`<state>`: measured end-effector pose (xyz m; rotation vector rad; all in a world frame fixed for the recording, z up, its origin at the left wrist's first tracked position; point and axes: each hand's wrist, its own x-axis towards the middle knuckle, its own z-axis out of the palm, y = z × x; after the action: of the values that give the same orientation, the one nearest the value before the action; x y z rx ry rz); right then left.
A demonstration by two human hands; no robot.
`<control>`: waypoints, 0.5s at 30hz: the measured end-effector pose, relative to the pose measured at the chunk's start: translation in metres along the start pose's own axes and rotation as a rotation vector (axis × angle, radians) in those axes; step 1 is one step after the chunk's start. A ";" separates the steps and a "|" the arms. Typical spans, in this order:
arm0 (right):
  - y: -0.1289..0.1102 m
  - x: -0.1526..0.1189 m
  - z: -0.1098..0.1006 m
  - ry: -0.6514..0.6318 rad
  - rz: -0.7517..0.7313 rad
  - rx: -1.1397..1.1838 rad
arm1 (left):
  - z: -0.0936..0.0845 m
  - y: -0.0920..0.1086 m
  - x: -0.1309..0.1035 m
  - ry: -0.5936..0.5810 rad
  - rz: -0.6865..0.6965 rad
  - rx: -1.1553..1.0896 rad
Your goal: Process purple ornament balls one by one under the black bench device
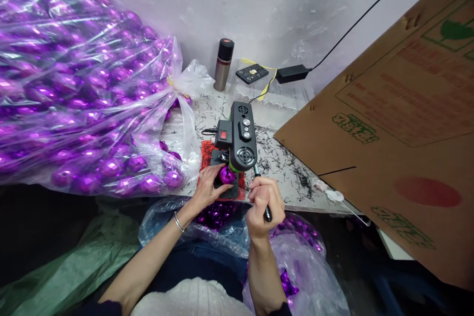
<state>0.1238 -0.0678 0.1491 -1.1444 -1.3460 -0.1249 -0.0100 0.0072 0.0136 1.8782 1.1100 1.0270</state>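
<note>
My left hand (209,185) has its thumb and fingers closed around a shiny purple ball ornament (227,175), which sits under the head of a small black bench press (243,131). The machine has a red switch, two round vents and a dark base on a red mat (206,153). Wrapped round the black-gripped lever handle (267,213) at the machine's right side is my right hand (265,202). The ball's underside and its contact with the machine are hidden.
A big clear bag of purple balls (92,108) fills the left. On the right leans a large cardboard box (388,133). Behind the machine are a flask (223,65), a dark flat device (252,73) and a power adapter (294,73). Black bits litter the table (270,150).
</note>
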 end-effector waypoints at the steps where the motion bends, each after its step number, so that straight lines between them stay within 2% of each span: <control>1: 0.002 -0.003 0.000 0.001 -0.001 -0.003 | 0.000 -0.001 -0.001 0.002 0.009 -0.002; 5: 0.018 -0.023 0.006 0.011 -0.036 -0.019 | -0.001 0.000 -0.001 0.003 0.031 -0.014; 9: 0.034 -0.040 0.017 0.084 -0.110 0.016 | -0.001 0.001 -0.001 -0.003 0.019 -0.007; 15: 0.042 -0.049 0.024 0.123 -0.052 0.058 | 0.003 0.001 -0.003 0.025 0.022 -0.018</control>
<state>0.1199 -0.0564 0.0813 -1.0372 -1.2626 -0.1905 -0.0075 0.0037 0.0125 1.8714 1.0929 1.0720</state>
